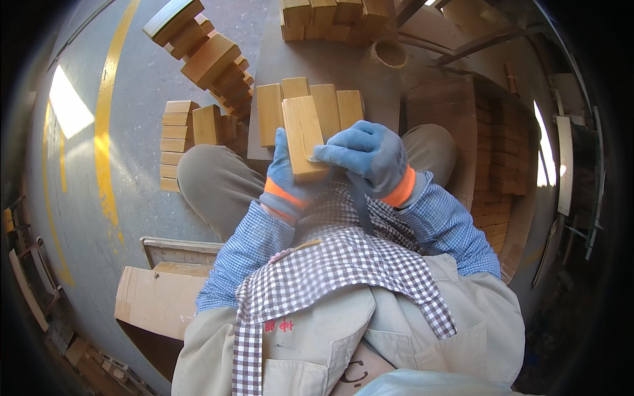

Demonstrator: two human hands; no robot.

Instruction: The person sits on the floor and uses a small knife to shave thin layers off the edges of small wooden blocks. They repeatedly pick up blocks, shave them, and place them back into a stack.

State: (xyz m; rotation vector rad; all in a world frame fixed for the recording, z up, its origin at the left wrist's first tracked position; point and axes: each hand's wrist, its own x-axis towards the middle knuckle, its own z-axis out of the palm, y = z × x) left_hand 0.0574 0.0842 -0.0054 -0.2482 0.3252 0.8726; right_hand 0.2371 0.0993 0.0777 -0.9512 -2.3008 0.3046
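A smooth, light wooden block (302, 129) is held up in front of me, its long face tilted toward me. My left hand (285, 177), in a blue-grey glove with an orange cuff, is closed round its lower left side. The gloved right hand (371, 155) has its fingers bent and pressed together, with the fingertips against the block's lower right edge. A small pale bit shows at those fingertips, too small to name. Just beyond, several similar blocks (324, 105) stand upright on a grey work surface (330, 63).
More blocks (330, 20) sit at the back of the surface, near a round brown container (388, 54). Block stacks rise at left (177, 145) and far left (211, 59). A cardboard box (441, 119) with blocks stands at right. Another carton (158, 300) lies lower left.
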